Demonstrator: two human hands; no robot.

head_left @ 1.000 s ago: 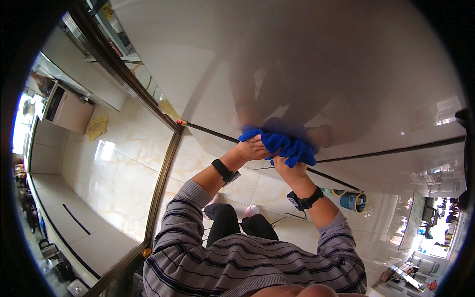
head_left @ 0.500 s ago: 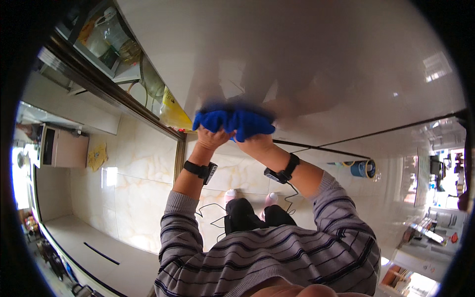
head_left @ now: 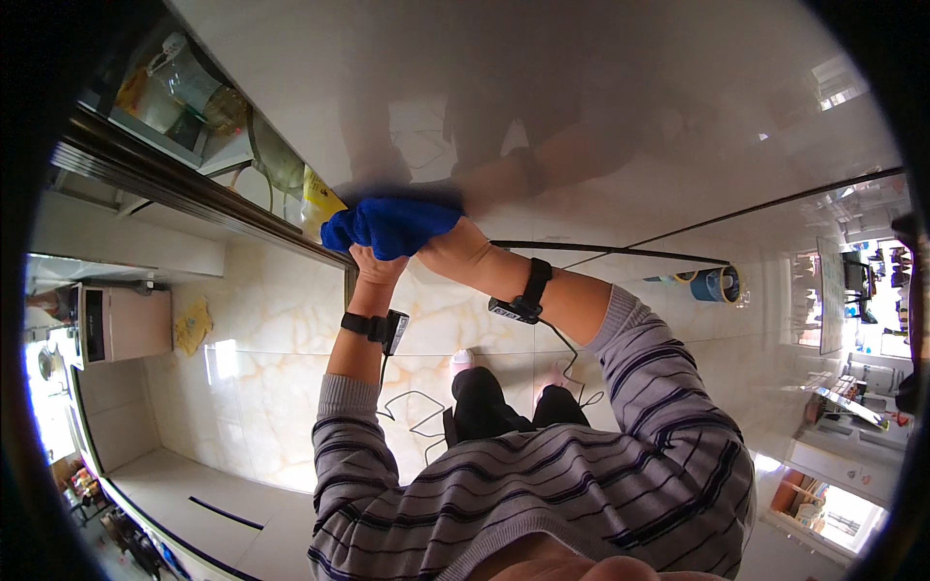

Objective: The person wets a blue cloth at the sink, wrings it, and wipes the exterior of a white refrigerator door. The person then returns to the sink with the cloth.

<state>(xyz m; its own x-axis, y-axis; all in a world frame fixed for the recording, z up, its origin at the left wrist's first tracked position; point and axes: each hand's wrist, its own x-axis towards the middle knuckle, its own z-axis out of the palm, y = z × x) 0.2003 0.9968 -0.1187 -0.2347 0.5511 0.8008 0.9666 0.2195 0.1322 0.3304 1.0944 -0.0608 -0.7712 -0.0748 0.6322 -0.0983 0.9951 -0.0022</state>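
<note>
A bunched blue cloth lies against the lower left part of a glossy pale panel, which reflects my arms. My left hand grips the cloth from below, its fingers folded into the fabric. Against the cloth's right side, my right hand is closed on it, and most of those fingers are hidden under the folds. The cloth's left end reaches the panel's edge, beside a yellow package. Each wrist wears a black strap with a small device.
A brown door frame runs along the left, with bottles on shelving behind it. Thin cables hang near my legs. A blue bucket stands right on the tiled floor; a yellow cloth lies left.
Both hands have moved left with the blue cloth, toward the panel's left edge. My right forearm now stretches further across. The whole view has shifted slightly.
</note>
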